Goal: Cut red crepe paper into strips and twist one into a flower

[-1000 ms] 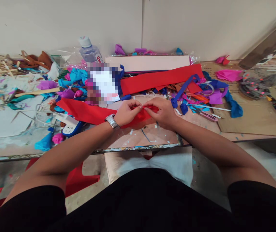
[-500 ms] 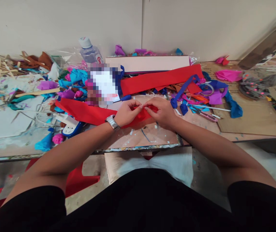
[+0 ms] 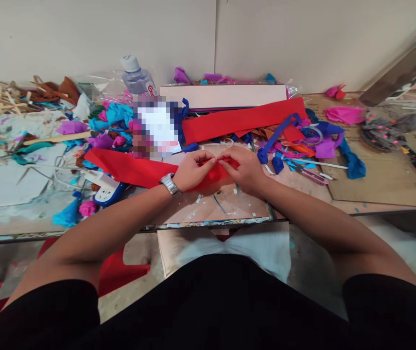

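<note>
A long red strip, crepe paper by its look, (image 3: pixel 131 169) trails leftward across the table from between my hands. My left hand (image 3: pixel 193 170) pinches it between thumb and fingers, a metal watch on that wrist. Close against it, my right hand (image 3: pixel 244 167) pinches the same strip, with the two thumbs almost meeting. Part of the red material is gathered beneath the fingers, and its exact folds are hidden. Behind the hands a wider red strip (image 3: pixel 244 119) lies flat, apart from both.
Left of my arms sits a blue-white power strip (image 3: pixel 109 191). A bottle (image 3: pixel 137 80) stands at the back near colourful paper scraps. On the right are a pink cutter (image 3: pixel 313 175), a white stick (image 3: pixel 320 163) and a cardboard sheet (image 3: pixel 375 180).
Almost nothing differs: both hands keep their pinch on the red strip, with only slight finger movement. The view has shifted a tiny amount.
</note>
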`<move>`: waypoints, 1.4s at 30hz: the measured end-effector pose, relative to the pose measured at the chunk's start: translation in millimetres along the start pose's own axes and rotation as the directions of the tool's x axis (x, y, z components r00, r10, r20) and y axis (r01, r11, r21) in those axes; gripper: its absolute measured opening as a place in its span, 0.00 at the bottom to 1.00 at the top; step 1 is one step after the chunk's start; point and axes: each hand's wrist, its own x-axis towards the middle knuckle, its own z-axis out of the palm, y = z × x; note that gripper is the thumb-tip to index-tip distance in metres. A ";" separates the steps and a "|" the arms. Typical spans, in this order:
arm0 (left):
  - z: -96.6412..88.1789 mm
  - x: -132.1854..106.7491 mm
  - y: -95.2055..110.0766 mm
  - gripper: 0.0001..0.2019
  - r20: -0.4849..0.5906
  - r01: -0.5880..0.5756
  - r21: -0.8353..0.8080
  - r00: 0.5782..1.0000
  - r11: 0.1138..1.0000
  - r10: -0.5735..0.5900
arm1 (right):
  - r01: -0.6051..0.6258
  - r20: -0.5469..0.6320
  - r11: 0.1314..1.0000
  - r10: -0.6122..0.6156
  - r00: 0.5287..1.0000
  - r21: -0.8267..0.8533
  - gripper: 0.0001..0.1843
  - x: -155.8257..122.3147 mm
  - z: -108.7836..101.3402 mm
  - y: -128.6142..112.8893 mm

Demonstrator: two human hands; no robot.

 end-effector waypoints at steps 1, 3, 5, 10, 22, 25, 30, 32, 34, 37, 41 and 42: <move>0.1 -0.1 0.6 0.17 0.001 0.004 -0.008 1.000 1.000 -0.004 | 0.006 -0.001 1.000 -0.006 1.000 -0.001 0.12 -0.1 0.1 0.2; 0.2 -0.1 1.7 0.18 0.002 0.014 -0.011 1.000 1.000 -0.014 | 0.014 0.000 1.000 -0.014 1.000 -0.007 0.11 -0.3 0.3 0.5; 0.3 -0.1 2.2 0.19 0.001 0.020 0.000 1.000 1.000 -0.020 | 0.011 0.000 1.000 -0.011 1.000 -0.010 0.11 -0.4 0.4 0.5; -0.3 -1.0 1.5 0.19 -0.009 -0.022 0.082 1.000 0.996 0.022 | -0.027 -0.003 1.000 0.027 1.000 0.013 0.11 0.6 -0.1 -1.1; -0.7 -7.6 7.9 0.18 -0.068 -0.146 0.369 0.981 0.918 0.183 | -0.092 -0.049 0.990 0.098 0.994 0.110 0.08 1.8 1.4 -4.3; -0.5 -8.9 5.0 0.19 -0.078 -0.179 0.422 0.970 0.889 0.232 | -0.088 -0.049 0.990 0.094 0.994 0.112 0.07 1.6 1.1 -4.5; 1.6 -8.9 4.8 0.18 -0.078 -0.181 0.400 0.970 0.899 0.229 | -0.081 -0.033 0.990 0.086 0.996 0.117 0.05 0.5 3.1 -2.9; 2.6 -9.3 6.6 0.18 -0.079 -0.180 0.394 0.970 0.901 0.229 | -0.090 -0.010 0.989 0.092 0.996 0.120 0.05 0.3 4.3 -2.6; 3.0 -9.8 7.9 0.18 -0.078 -0.177 0.402 0.971 0.898 0.227 | -0.109 0.011 0.987 0.109 0.994 0.121 0.05 0.3 5.0 -2.6; 2.2 -9.6 6.6 0.17 -0.079 -0.165 0.421 0.973 0.892 0.218 | -0.121 0.006 0.984 0.121 0.993 0.132 0.05 0.5 4.4 -3.0; 0.8 -8.1 2.2 0.18 -0.079 -0.161 0.435 0.973 0.886 0.215 | -0.110 -0.002 0.987 0.111 0.994 0.118 0.05 1.0 2.2 -2.8; 0.8 -7.9 1.8 0.18 -0.075 -0.163 0.441 0.973 0.883 0.217 | -0.115 0.005 0.987 0.115 0.993 0.114 0.05 1.0 2.1 -2.5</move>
